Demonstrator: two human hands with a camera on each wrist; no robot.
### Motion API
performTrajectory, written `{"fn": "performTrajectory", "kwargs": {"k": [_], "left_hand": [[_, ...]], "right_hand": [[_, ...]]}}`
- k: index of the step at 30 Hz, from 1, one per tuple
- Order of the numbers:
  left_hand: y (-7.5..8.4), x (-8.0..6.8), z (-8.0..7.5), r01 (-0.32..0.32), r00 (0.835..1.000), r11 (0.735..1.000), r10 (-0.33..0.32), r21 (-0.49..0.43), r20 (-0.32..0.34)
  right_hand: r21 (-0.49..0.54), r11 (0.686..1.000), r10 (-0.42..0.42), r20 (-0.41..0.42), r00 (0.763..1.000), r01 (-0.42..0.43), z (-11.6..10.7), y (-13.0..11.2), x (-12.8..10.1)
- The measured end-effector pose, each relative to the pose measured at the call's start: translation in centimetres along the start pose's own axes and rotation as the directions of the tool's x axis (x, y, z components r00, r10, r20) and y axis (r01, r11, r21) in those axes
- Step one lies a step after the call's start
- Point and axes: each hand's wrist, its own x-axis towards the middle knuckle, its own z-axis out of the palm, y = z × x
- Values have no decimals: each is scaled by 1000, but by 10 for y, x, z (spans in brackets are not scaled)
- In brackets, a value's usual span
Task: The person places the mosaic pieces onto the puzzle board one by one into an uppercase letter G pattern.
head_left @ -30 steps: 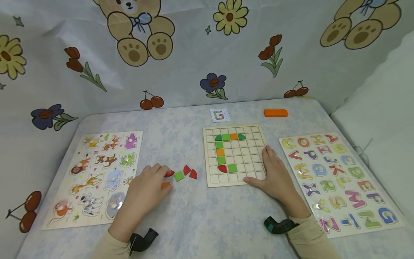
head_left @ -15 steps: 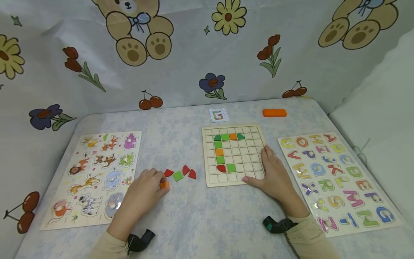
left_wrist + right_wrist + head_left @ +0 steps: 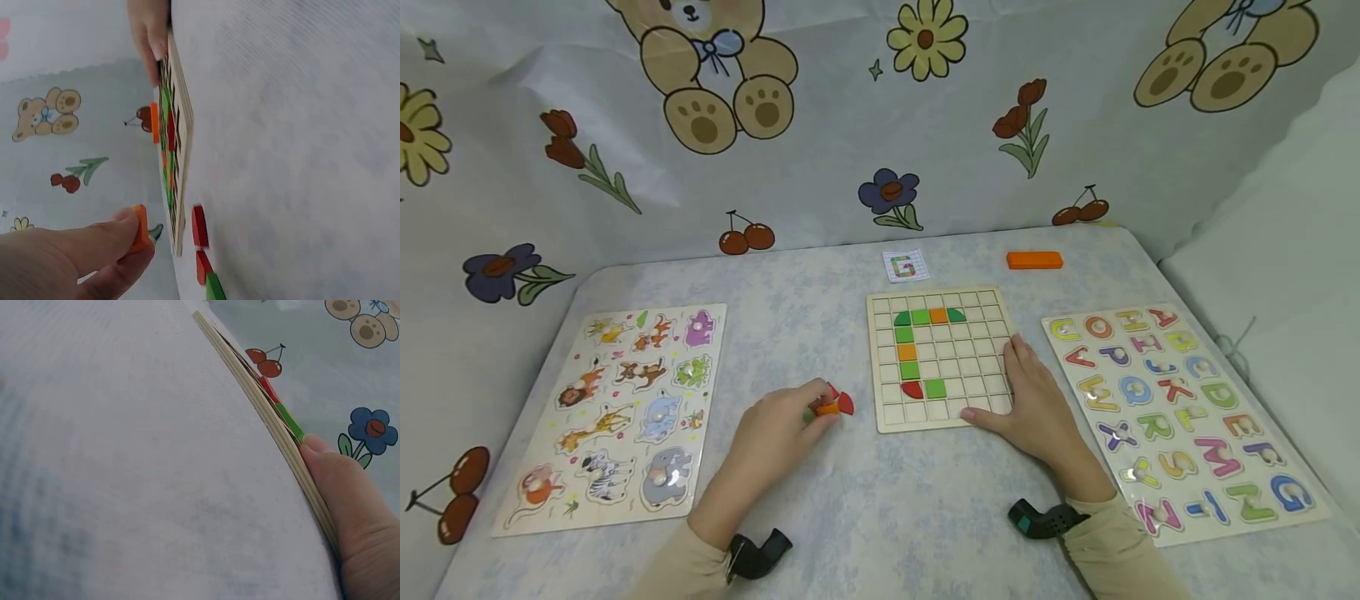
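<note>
- Left hand (image 3: 782, 425), fingers curled, pinches a small orange tile (image 3: 827, 408) between thumb and fingertip, just above the worktop (image 3: 865, 508).
- Loose tiles lie right beside that hand: red pieces (image 3: 845, 404) and a green one (image 3: 214, 287), mostly hidden from the head view by the fingers.
- Right of these sits a wooden grid board (image 3: 942, 358), holding green, orange and red tiles in a partial letter shape.
- Right hand (image 3: 1037, 404) rests flat and relaxed on the board's near right corner, thumb along its near edge, gripping nothing.
- Beyond the board, a small pattern card (image 3: 904, 267) lies flat; an orange block (image 3: 1034, 260) lies further right.
- Animal puzzle board (image 3: 617, 408) lies at far left, alphabet puzzle board (image 3: 1172, 408) at far right.
</note>
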Motion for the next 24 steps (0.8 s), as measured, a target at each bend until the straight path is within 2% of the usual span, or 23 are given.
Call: {"fn": "performTrajectory", "kwargs": {"k": [7, 12, 19, 24], "left_hand": [[42, 31, 23, -33, 999, 997, 35, -67, 20], [67, 52, 40, -74, 997, 991, 76, -108, 14], [89, 75, 62, -106, 994, 985, 108, -136, 7], [97, 85, 75, -111, 994, 988, 113, -109, 10]], "right_hand": [[2, 1000, 3, 6, 1000, -3, 1, 2, 1], [1, 1000, -3, 0, 1000, 3, 1, 2, 1], [-2, 1000, -12, -13, 1000, 12, 1, 2, 1], [2, 1000, -16, -13, 1000, 16, 1, 2, 1]]}}
